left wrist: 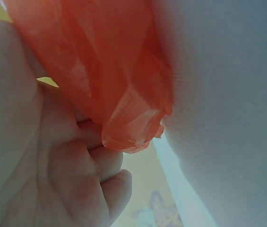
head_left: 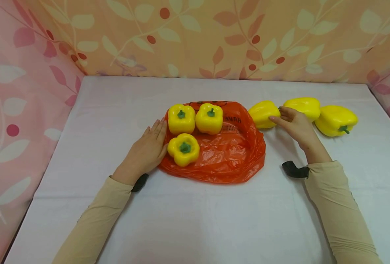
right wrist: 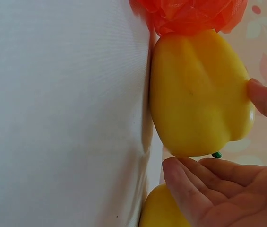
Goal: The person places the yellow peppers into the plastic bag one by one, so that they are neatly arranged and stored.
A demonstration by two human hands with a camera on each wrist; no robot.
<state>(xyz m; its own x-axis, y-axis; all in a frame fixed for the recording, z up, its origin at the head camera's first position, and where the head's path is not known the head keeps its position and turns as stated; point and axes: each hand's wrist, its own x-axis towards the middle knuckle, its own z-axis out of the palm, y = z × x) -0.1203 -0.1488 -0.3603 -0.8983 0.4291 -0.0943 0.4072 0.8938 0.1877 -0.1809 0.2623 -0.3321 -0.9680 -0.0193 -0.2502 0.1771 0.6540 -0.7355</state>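
Observation:
A red plastic bag (head_left: 228,154) lies flattened on the table with three yellow bell peppers standing on its left part: one pepper (head_left: 181,120) at back left, another (head_left: 209,119) beside it, a third (head_left: 183,149) in front. Along the bag's left edge rests my left hand (head_left: 145,154), fingers extended against the plastic and the thumb beside the front pepper. My right hand (head_left: 295,124) is at the stem end of a yellow bell pepper (right wrist: 199,94) lying against the bag's right edge. Its thumb touches that pepper; the other fingers, loosely extended, are close to the stem.
Two more yellow bell peppers lie to the right, one (head_left: 304,106) behind my right hand and one (head_left: 336,121) farther right. A white cloth covers the table (head_left: 195,220). Patterned curtains (head_left: 195,40) stand behind and at the sides. Dark wrist cameras (head_left: 294,170) sit under the sleeves.

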